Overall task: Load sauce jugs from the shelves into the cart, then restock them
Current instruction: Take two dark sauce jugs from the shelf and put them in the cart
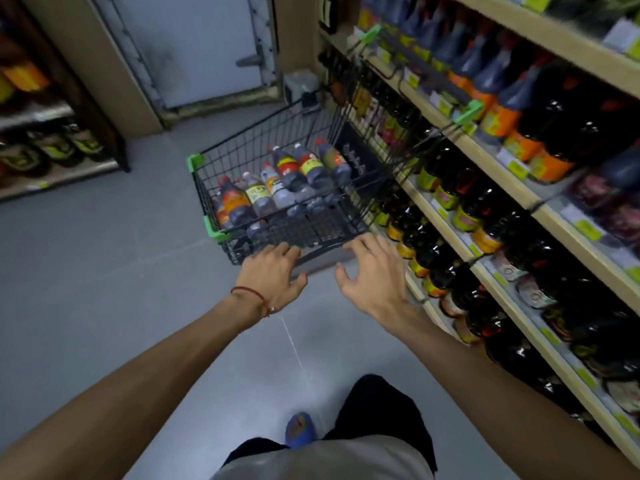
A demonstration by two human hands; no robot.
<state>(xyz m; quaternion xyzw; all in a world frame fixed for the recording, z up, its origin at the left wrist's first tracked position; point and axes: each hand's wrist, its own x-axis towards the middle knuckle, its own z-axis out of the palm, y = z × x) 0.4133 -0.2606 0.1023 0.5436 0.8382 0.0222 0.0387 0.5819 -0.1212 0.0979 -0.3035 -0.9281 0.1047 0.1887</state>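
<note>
The left hand (273,277) and right hand (372,277), fingers spread and holding nothing, are at the cart (249,140)'s near handle (322,263). Sauce jugs (277,188) lie inside, just beyond. Their labels (258,194) are too blurred to read.

A grey floor (104,271) runs the length of the aisle, crossed by a thin pale line (294,348). At the far end stands a white metal door (194,46) with a latch (249,60), set in a beige frame. A dark side rack (114,133) on the left holds blurred green-and-black packets (52,150). Below are black trousers (381,410) and a blue slipper (299,429).
</note>
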